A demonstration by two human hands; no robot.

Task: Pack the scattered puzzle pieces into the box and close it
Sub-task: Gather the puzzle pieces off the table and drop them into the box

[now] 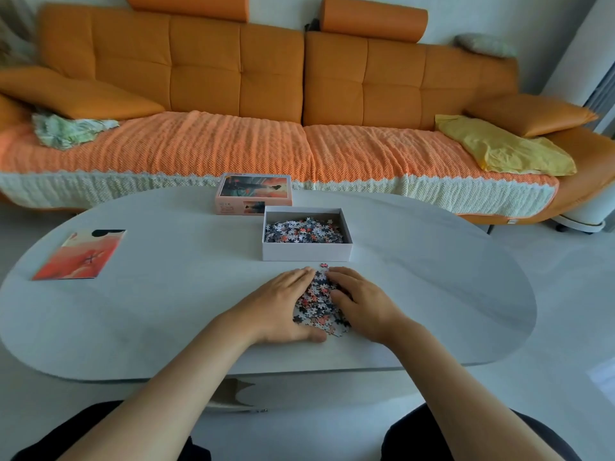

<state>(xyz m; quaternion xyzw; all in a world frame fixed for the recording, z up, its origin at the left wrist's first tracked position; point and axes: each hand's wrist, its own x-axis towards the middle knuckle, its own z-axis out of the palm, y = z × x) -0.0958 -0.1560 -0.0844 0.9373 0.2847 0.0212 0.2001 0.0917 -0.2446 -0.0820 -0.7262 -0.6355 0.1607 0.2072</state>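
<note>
both hands are released, fingers nearly straight, grasping nothing: the left hand (283,304) and right hand (364,304) press against either side of a heap of puzzle pieces (319,304) on the white table (432,294). one stray piece (323,265) lies just beyond the heap. farther on stands the open box (307,253), partly filled with loose pieces (304,231), its lid (254,191) just behind it. a printed picture sheet (80,254) lies far left.

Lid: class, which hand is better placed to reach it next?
The left hand, probably: the lid lies behind the box, toward its left corner; the right hand would cross the open box.
</note>
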